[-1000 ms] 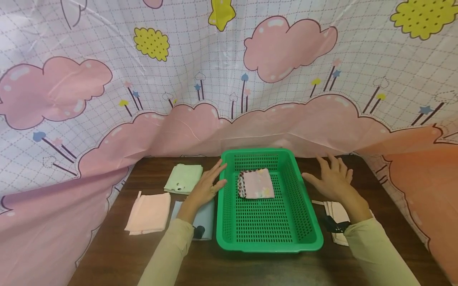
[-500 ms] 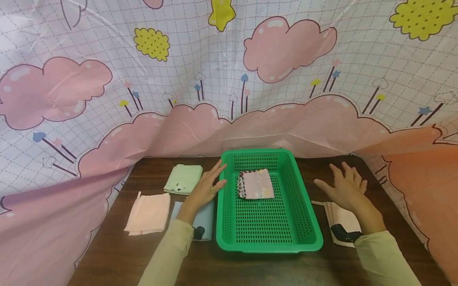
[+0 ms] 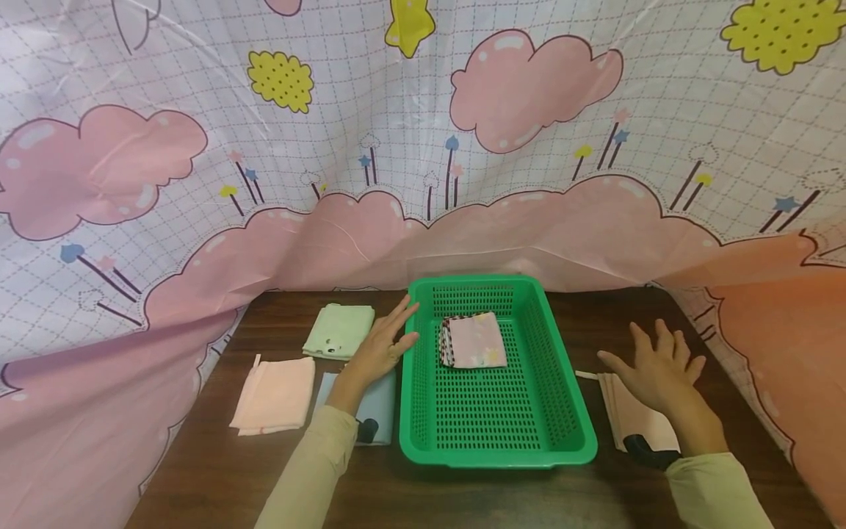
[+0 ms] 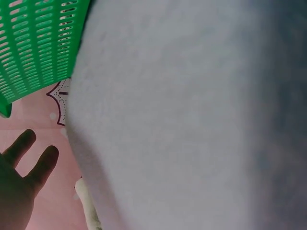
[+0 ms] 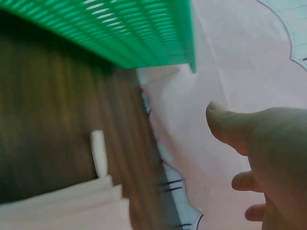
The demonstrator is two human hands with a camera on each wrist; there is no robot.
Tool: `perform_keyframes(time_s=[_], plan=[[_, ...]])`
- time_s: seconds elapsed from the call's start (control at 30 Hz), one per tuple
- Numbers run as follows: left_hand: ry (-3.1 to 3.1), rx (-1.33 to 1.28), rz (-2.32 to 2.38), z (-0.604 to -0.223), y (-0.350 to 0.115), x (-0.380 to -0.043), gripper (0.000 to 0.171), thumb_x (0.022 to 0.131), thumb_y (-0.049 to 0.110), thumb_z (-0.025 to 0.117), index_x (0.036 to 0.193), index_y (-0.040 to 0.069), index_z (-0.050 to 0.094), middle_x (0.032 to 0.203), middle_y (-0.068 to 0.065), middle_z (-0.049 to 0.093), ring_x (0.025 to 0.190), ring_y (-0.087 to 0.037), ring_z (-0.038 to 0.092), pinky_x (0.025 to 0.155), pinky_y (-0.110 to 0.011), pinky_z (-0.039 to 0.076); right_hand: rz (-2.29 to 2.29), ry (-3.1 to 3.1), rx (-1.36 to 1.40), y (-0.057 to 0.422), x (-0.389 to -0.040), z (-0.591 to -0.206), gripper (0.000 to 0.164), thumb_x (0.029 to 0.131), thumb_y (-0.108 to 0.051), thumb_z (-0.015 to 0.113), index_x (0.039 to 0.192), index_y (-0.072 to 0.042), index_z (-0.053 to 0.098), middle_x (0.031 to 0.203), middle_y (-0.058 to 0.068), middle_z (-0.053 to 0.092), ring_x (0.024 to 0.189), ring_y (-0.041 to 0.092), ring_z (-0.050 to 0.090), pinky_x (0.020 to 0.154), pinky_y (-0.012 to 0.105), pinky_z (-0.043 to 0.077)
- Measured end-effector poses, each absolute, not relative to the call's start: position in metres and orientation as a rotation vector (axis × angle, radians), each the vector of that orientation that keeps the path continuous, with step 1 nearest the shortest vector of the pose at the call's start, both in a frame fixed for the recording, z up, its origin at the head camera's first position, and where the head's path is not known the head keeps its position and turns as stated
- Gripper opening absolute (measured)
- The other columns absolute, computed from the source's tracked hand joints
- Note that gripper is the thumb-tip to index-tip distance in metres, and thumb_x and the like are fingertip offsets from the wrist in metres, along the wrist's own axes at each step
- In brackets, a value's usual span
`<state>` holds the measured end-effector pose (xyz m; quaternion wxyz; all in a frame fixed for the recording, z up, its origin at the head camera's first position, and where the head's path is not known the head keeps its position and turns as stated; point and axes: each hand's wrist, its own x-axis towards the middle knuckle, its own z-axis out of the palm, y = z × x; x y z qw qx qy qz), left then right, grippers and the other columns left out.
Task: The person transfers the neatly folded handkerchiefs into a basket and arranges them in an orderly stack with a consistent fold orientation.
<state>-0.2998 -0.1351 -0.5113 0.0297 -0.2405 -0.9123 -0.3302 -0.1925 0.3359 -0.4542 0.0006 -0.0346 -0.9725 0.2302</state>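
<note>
Left grip (image 3: 375, 353) and right grip (image 3: 661, 376) spread empty; I judge this pick-up, next pinching cloth (image 3: 631, 415) at basket's (image 3: 499, 458) four o'clock.

A cloud-printed cloth (image 3: 370, 125) hangs behind a dark wooden table (image 3: 476, 494)

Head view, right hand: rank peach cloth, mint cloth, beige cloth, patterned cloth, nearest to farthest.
From the right hand, head view:
1. Beige cloth: right of the green basket, partly hidden by the hand and wrist.
2. Patterned cloth: inside the basket.
3. Mint cloth: left of the basket, toward the back.
4. Peach cloth: farthest left.
</note>
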Motion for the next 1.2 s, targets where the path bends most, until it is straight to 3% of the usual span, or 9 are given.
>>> perform_keyframes(time_s=[0.3,0.63,1.0,1.2], plan=[[-2.8,-0.747,-1.015,-0.51,-0.135,-0.299,0.062,0.107,0.054,0.043,0.163,0.034,0.025,0.173,0.011,0.012,0.154,-0.035,0.03,0.117,-0.07,0.029,0.67,-3.07,-0.168,0.342,-0.182,-0.473,0.104,0.099,-0.072,0.04,0.159,0.008,0.012,0.16,0.043,-0.017,0.141,0.072,-0.02,0.096,0.091,-0.016],[-2.798,-0.757,-1.007,-0.511,-0.133,-0.302,0.061,0.107,0.053,0.042,0.163,0.035,0.024,0.174,0.01,0.012,0.154,-0.035,0.029,0.119,-0.069,0.027,0.744,-3.137,-0.256,0.357,-0.176,-0.483,0.104,0.099,-0.072,0.037,0.156,0.012,0.012,0.156,0.049,-0.011,0.139,0.074,-0.016,0.099,0.09,-0.012],[-2.805,-0.757,-0.997,-0.512,-0.133,-0.301,0.061,0.108,0.052,0.04,0.163,0.034,0.023,0.174,0.008,0.011,0.154,-0.038,0.028,0.12,-0.069,0.025,0.762,-3.207,-0.343,0.363,-0.17,-0.498,0.097,0.1,-0.067,0.043,0.153,0.011,0.019,0.151,0.052,-0.002,0.133,0.078,0.002,0.098,0.086,0.016],[-2.827,-0.763,-0.978,-0.512,-0.135,-0.299,0.062,0.107,0.054,0.04,0.163,0.037,0.021,0.174,0.01,0.01,0.154,-0.037,0.028,0.12,-0.068,0.026,0.779,-3.242,-0.406,0.368,-0.166,-0.503,0.098,0.1,-0.062,0.048,0.152,0.015,0.016,0.149,0.053,-0.002,0.127,0.081,0.008,0.096,0.086,0.024]])
